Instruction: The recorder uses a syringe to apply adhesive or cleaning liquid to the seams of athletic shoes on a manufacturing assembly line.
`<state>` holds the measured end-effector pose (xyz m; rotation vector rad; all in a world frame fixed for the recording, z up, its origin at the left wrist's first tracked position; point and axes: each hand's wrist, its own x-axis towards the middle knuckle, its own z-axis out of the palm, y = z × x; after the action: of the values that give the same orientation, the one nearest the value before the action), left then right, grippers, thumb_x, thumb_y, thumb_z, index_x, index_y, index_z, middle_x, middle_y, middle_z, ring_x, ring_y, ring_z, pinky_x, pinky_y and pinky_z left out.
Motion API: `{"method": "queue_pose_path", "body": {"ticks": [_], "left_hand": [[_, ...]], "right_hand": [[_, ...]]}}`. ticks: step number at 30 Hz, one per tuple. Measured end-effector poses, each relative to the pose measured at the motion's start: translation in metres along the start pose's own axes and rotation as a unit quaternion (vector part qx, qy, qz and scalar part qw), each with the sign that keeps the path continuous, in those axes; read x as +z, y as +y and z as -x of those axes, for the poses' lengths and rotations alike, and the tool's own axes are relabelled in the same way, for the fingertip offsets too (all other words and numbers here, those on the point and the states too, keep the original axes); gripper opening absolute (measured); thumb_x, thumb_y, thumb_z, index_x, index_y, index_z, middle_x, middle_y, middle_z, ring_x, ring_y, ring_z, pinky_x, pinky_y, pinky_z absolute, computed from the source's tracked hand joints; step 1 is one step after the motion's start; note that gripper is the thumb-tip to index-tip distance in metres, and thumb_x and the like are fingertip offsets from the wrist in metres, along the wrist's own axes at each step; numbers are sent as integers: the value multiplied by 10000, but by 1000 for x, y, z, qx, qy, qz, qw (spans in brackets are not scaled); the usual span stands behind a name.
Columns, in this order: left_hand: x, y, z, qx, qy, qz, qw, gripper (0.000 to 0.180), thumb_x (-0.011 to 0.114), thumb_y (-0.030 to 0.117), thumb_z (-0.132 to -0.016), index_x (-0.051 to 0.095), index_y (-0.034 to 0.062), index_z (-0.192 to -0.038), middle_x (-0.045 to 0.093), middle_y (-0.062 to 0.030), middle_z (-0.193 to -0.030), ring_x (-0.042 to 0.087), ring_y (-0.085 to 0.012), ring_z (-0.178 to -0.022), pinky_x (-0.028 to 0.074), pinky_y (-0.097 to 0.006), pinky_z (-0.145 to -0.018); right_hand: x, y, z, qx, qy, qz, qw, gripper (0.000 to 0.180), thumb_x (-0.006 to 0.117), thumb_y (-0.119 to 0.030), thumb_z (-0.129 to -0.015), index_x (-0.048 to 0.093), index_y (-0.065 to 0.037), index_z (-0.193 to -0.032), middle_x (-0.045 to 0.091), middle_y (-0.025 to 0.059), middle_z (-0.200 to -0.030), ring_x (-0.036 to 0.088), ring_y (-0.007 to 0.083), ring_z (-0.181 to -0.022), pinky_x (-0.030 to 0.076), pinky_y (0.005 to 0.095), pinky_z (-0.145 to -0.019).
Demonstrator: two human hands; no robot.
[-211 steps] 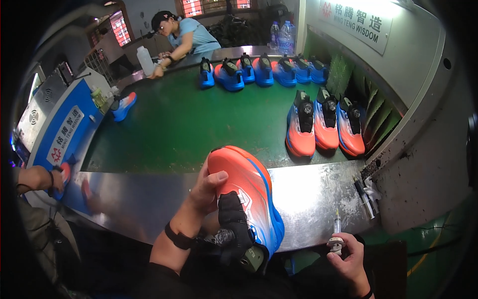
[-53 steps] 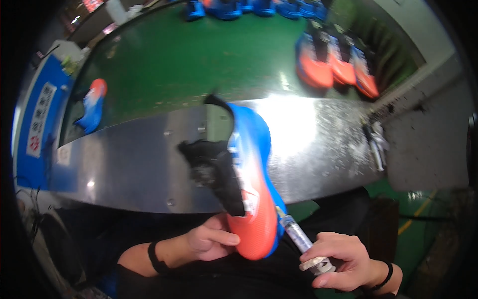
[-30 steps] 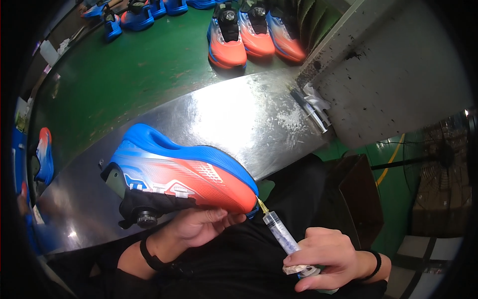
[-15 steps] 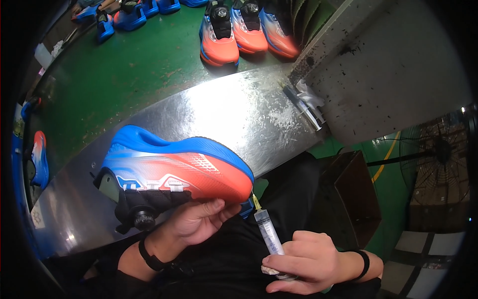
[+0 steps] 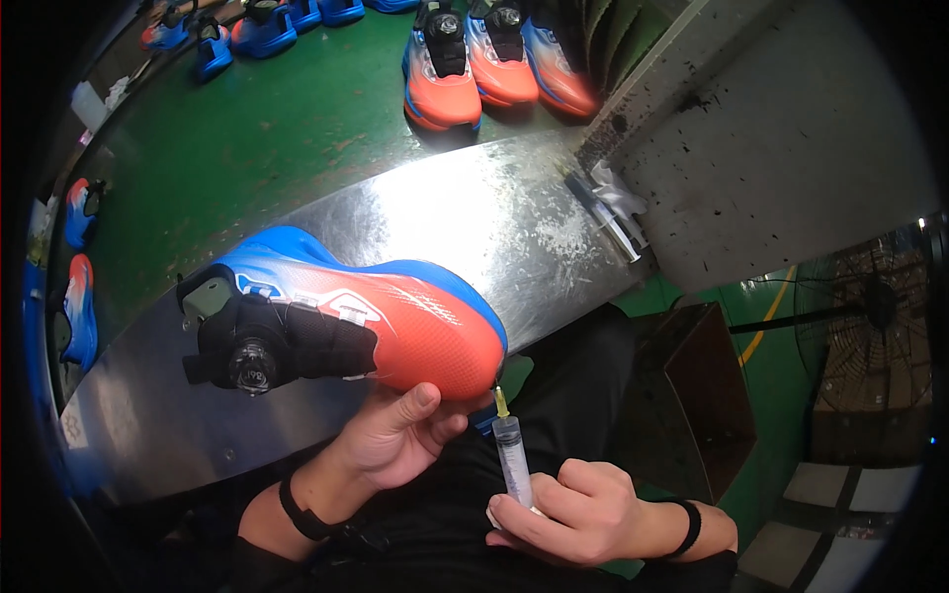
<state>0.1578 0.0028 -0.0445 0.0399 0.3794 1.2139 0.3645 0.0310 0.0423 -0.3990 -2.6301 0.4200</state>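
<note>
My left hand (image 5: pixel 400 440) grips an orange and blue sports shoe (image 5: pixel 371 321) from below, near its toe. The shoe lies on its side over the front edge of the steel counter (image 5: pixel 474 222), its black dial closure facing me. My right hand (image 5: pixel 573 514) holds a clear syringe (image 5: pixel 512 460) upright. Its yellowish tip points at the toe edge of the shoe's sole, almost touching it.
Three more orange and blue shoes (image 5: pixel 494 64) stand on the green belt (image 5: pixel 257 138) at the back. Several blue shoes (image 5: pixel 252 25) sit further left, and others (image 5: pixel 77 296) at the left rim. Another syringe (image 5: pixel 608 212) lies by the grey wall. A dark box (image 5: pixel 692 395) stands at my right.
I have turned the shoe from sole-side up to lying on its side. The syringe has come up from low on my right to the shoe's toe. My view has swung right and down.
</note>
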Motion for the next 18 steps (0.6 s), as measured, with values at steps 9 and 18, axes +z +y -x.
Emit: {"method": "queue_pose_path", "body": {"ticks": [9,18], "left_hand": [[3,2,1,-4,-2,8,1000,435,623,225,-871,469,87,-1254,580,-92,-1169,594,-225,-1067,556,-244,-777],[-6,1,9,-1,-24,-3,1000,411,641,196,-860,503,66,-1225,590,-115,-1167,597,-257,-1061,545,-300,-775]], "right_hand": [[6,0,6,-17,-20,47,999,231,691,-232,-755,649,-105,-943,434,-15,-656,361,90,-513,297,183,-413],[-3,4,9,-36,17,35,999,282,768,-231,-680,658,-133,-921,498,-28,-636,342,88,-473,270,189,-398]]}}
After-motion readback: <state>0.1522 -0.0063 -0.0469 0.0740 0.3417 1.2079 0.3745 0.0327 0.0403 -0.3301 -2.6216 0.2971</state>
